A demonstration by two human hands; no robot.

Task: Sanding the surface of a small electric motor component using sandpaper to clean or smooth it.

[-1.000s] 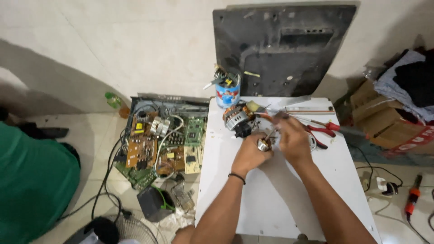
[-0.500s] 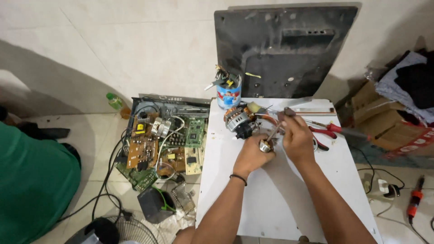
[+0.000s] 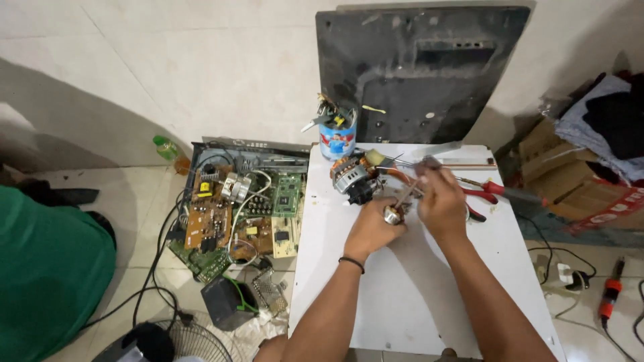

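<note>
1. Motor part [image 3: 392, 213], a small round metal piece with a shaft, sits at the centre of the frame, lifted just above the white bench [image 3: 402, 295], where the head camera looks straight down on it.
2. Left hand [image 3: 373, 228] is closed around the motor part from below, seemingly to hold it steady.
3. Right hand [image 3: 441, 201] is curled shut around a thin tool [image 3: 429, 163] whose far end points toward the top of the frame; whether the tool touches the part cannot be told.
4. Just beyond the hands, a larger motor [image 3: 351, 178] with copper windings and orange wires rests on the bench, close enough to reach.
5. Red-handled pliers [image 3: 484, 191] lie on the bench to the right of the hands.
6. A blue tin [image 3: 337, 139] stuffed with small tools stands at the bench's far left corner.
7. A dark flat panel [image 3: 416, 67] leans against the pale wall at the top of the frame.
8. On the tiled floor at centre left lies an opened electronics chassis [image 3: 235, 208] with green and brown circuit boards and trailing black cables.
9. A person in a green garment [image 3: 47, 281] is at the left edge.
10. Cardboard boxes [image 3: 570, 181] with folded cloth sit at the right edge; a fan grille [image 3: 188, 342] shows at lower left.
</note>
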